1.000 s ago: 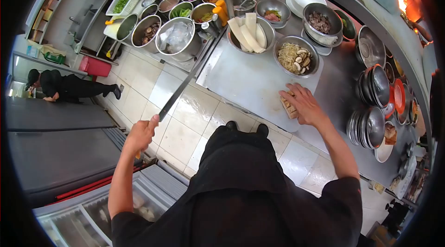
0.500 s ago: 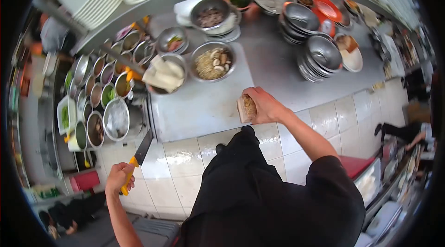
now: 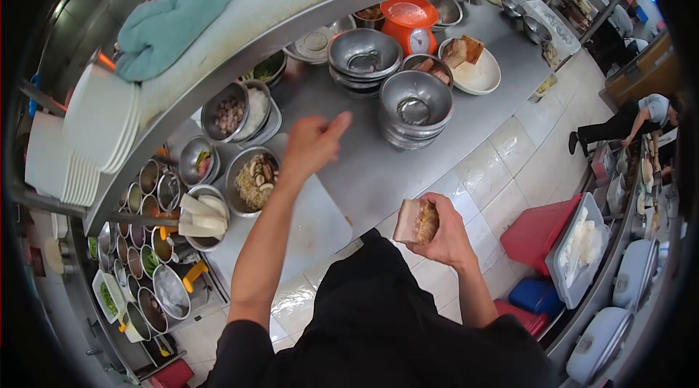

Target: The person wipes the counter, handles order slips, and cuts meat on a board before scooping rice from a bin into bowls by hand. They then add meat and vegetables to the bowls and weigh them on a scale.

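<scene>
My right hand (image 3: pixel 450 236) grips a block of pork belly (image 3: pixel 416 222), holding it in the air off the front edge of the steel counter (image 3: pixel 349 148). My left hand (image 3: pixel 313 146) is stretched over the counter, slightly blurred. Its thumb sticks out and it holds nothing that I can see. Just right of it stand stacked steel bowls (image 3: pixel 415 105). A yellow knife handle (image 3: pixel 195 276) shows at the counter's left end; its blade is hidden. Below my left forearm lies a white cutting board (image 3: pixel 320 217), with a bowl of noodles and mushrooms (image 3: pixel 253 177) beside it.
An orange kitchen scale (image 3: pixel 409 22) stands behind the bowls, near a white bowl (image 3: pixel 484 82) with meat pieces. Overhead, a shelf (image 3: pixel 291 6) carries a green cloth (image 3: pixel 171 24) and stacked plates (image 3: pixel 102 119). Ingredient pots fill the left. Another person (image 3: pixel 633 122) bends at far right.
My left hand has let go of the yellow-handled knife and swung up over the counter. My right hand has drawn the pork belly back from the board. The view has turned right.
</scene>
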The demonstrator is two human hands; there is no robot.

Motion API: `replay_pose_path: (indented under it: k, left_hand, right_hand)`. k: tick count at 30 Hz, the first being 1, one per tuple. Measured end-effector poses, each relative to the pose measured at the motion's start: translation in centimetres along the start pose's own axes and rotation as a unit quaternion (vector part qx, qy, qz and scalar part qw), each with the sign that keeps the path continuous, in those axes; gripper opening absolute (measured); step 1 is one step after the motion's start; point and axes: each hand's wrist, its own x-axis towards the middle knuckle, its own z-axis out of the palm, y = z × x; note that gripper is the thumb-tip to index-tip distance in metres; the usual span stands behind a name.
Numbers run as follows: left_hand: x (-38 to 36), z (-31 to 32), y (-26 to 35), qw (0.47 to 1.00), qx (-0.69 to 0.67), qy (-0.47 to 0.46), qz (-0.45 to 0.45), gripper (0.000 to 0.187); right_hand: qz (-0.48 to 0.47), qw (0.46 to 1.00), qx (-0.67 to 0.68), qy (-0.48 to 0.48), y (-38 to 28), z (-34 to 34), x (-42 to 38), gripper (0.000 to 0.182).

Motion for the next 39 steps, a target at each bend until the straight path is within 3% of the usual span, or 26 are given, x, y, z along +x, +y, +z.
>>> replay_pose_path:
  k: [1, 5, 7, 8, 10, 12, 13, 14, 15, 18, 19, 21, 22, 23, 25, 27, 28, 29, 30, 32, 33, 34, 37, 39]
  left_hand:
    - [2.1, 1.9, 1.9, 0.999, 0.002, -0.032, -0.041, 0.056]
    - [8.2, 6.7, 4.3, 0.976, 0.143, -0.155, -0.057, 0.049]
    - [8.8, 8.7, 3.1, 0.965, 0.235, -0.008, 0.115, 0.028]
    - [8.4, 8.0, 4.1, 0.973, 0.204, -0.048, 0.095, 0.019]
    - [8.4, 8.4, 5.1, 0.956, 0.271, -0.020, 0.115, 0.019]
    - [8.5, 8.6, 6.3, 0.964, 0.213, 0.028, 0.159, 0.019]
    - [8.0, 7.6, 6.9, 0.955, 0.205, 0.006, 0.212, 0.018]
    - [8.5, 8.2, 6.2, 0.957, 0.075, 0.083, 0.269, 0.016]
    - [7.8, 7.2, 6.6, 0.963, 0.056, 0.069, 0.254, 0.017]
    - [2.0, 2.9, 5.4, 0.958, -0.065, 0.146, 0.236, 0.013]
    - [0.0, 1.6, 4.3, 0.951, -0.118, 0.156, 0.239, 0.013]
    - [-3.6, -1.2, 0.7, 0.974, -0.090, 0.088, 0.188, 0.013]
    - [-5.3, -2.0, -1.9, 0.981, -0.111, 0.072, 0.145, 0.013]
    - [-7.2, -3.1, -4.1, 0.985, -0.131, 0.053, 0.102, 0.014]
    - [-12.7, -6.8, -7.0, 0.960, -0.277, 0.036, -0.028, 0.018]
    - [-16.4, -8.6, -11.9, 0.970, -0.189, 0.151, 0.012, 0.016]
    - [-18.4, -10.1, -14.4, 0.963, -0.207, 0.173, -0.012, 0.012]
    - [-20.5, -11.6, -16.5, 0.954, -0.226, 0.195, -0.035, 0.008]
    - [-22.7, -13.4, -18.0, 0.952, -0.231, 0.199, -0.034, 0.008]
    - [-27.3, -17.3, -20.6, 0.874, -0.410, 0.227, -0.128, 0.010]
    - [-29.6, -19.2, -22.5, 0.887, -0.364, 0.235, -0.159, 0.006]
    - [-30.7, -18.8, -26.6, 0.878, -0.353, 0.307, -0.100, 0.007]
    - [-37.0, -25.3, -27.2, 0.809, -0.439, 0.374, -0.115, 0.010]
    - [-40.4, -28.1, -30.2, 0.781, -0.442, 0.423, -0.124, 0.012]
  right_hand:
    - [-0.001, 1.000, -0.001, -0.001, 0.2, -0.6, 0.1, 0.073]
    - [0.039, 0.999, 0.023, 0.015, 1.3, -2.3, 0.3, 0.072]
    - [0.081, 0.994, 0.066, 0.032, 1.3, -3.0, 0.8, 0.070]
    - [0.067, 0.995, 0.072, 0.036, 1.5, -3.1, 1.2, 0.070]
    - [0.045, 0.996, 0.073, 0.038, 2.2, -3.5, 1.6, 0.070]
    - [0.010, 0.996, 0.082, 0.045, 3.0, -3.9, 2.3, 0.071]
    - [-0.016, 0.994, 0.097, 0.052, 3.1, -4.1, 2.8, 0.072]
    - [-0.044, 0.990, 0.125, 0.054, 2.3, -4.3, 3.4, 0.076]
    - [-0.069, 0.984, 0.152, 0.060, 1.6, -4.5, 4.1, 0.081]
    - [-0.178, 0.963, 0.177, 0.094, -1.2, -4.2, 6.2, 0.082]
    - [-0.203, 0.964, 0.162, 0.062, -2.7, -3.6, 7.0, 0.083]
    - [-0.249, 0.960, 0.131, 0.002, -6.3, -1.9, 8.4, 0.083]
    - [-0.238, 0.964, 0.099, -0.065, -8.0, -0.7, 8.7, 0.083]
    - [-0.291, 0.949, 0.027, -0.119, -10.3, 0.9, 9.3, 0.084]
    - [-0.340, 0.923, -0.045, -0.172, -14.4, 5.8, 9.1, 0.075]
    - [-0.415, 0.884, -0.090, -0.197, -18.0, 10.1, 8.1, 0.070]
    - [-0.444, 0.878, -0.071, -0.165, -20.0, 12.1, 7.1, 0.058]
    - [-0.448, 0.875, -0.074, -0.169, -21.1, 14.0, 6.3, 0.058]
    - [-0.400, 0.904, 0.010, -0.148, -21.8, 16.3, 5.5, 0.050]
    - [-0.332, 0.930, 0.112, -0.108, -22.9, 20.5, 4.2, 0.026]
    - [-0.335, 0.929, 0.106, -0.114, -22.8, 22.2, 3.8, 0.026]
    - [-0.322, 0.931, 0.107, -0.135, -22.4, 23.7, 3.7, 0.023]
    - [-0.319, 0.931, 0.109, -0.143, -24.5, 28.1, 2.6, 0.020]
    - [-0.236, 0.954, 0.154, -0.101, -28.5, 31.0, 1.6, 0.028]
